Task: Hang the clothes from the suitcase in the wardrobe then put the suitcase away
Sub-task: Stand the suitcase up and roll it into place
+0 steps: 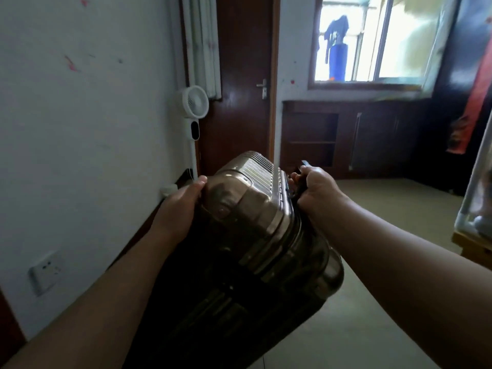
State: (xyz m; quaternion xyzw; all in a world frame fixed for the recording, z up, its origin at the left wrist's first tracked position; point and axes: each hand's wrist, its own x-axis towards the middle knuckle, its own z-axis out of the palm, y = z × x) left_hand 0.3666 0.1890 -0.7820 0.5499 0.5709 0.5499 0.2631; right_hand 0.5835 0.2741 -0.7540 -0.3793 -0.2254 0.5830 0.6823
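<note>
Beside wall (93,123), suitcase (255,206) gripped between left hand (181,206) and right hand (318,189).

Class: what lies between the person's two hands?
The suitcase, in the head view: left hand holding its corner, right hand gripping its other side.

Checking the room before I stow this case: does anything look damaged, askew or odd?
Only the white wall: red smears mark it at left, and a red spot sits beside the window. The suitcase looks shut and whole, merely tilted between the left hand and right hand.
</note>
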